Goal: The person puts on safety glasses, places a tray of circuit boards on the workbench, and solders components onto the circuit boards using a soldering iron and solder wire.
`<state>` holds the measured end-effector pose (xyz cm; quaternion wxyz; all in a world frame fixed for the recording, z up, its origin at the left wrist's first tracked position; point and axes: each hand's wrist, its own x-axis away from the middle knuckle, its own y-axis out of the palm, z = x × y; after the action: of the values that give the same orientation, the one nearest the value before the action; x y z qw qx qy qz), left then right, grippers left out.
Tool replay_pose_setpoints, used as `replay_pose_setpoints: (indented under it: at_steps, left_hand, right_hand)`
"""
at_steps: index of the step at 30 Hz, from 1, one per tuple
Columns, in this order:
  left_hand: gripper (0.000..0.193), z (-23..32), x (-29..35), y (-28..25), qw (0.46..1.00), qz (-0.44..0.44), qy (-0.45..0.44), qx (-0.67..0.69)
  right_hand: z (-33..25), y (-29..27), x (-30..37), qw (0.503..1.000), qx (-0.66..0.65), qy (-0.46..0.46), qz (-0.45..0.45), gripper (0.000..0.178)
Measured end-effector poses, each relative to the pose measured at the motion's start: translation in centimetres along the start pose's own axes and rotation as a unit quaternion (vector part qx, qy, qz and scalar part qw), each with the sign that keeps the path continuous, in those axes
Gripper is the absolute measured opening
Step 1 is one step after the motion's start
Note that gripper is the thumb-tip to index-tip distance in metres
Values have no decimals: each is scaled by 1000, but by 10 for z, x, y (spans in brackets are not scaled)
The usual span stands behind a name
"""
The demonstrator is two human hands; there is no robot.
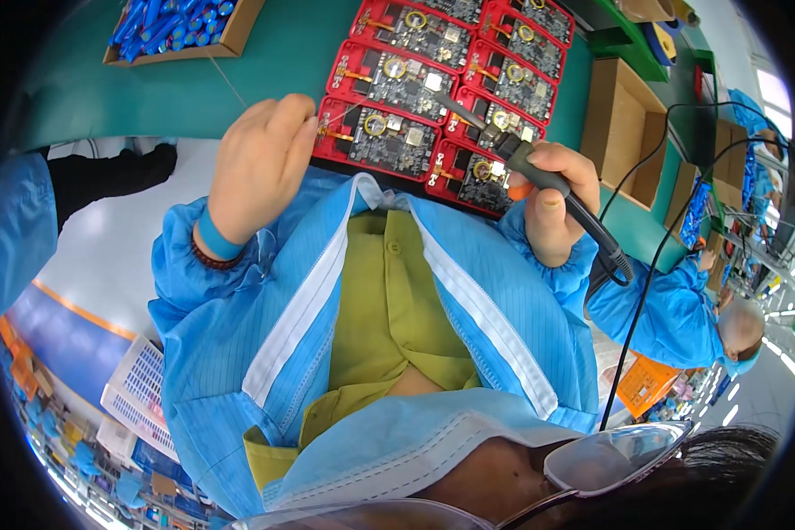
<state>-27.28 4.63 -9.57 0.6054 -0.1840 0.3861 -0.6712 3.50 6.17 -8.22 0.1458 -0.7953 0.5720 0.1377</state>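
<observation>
Beyond the wearer's chest, on the green worktop (283, 71), lies a block of red-framed circuit boards (468, 81) in two columns, the clearly seen ones each carrying a round gold-coloured ring. Just left of this block, beside its nearest row, is the left hand (263, 163), its grip closed, thumb and forefinger pinched together on thin solder wire (228, 81). One stretch of the wire slants away from the block, toward the far left; another reaches over the block's near left boards. At the block's near right corner, the right hand (556, 199) has its grip clamped around the dark handle of a soldering iron (526, 162). The iron's slim end points to the second-nearest board of the block's left column, close to a white square part; whether it touches cannot be told. Left of the block and farther off stands a cardboard tray (238, 35) of blue cylinders (168, 26); right of the block, an open cardboard box (605, 115) and black cables (649, 283).
</observation>
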Motion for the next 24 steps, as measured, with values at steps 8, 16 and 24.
replay_pose_setpoints:
  at_steps: [8, 16, 24]
  left_hand:
    - [11, -16, 10, 7, 995, 32, 75, -51]
    - [13, -22, 24, 5, 993, 70, 74, -57]
    - [14, -24, 20, 5, 991, 54, 89, -79]
  right_hand:
    - [12, 13, -5, 994, 63, -22, -82, 33]
    - [18, 18, -11, 985, 107, -12, -136, 31]
    - [25, 28, -13, 981, 138, 16, -133, 31]
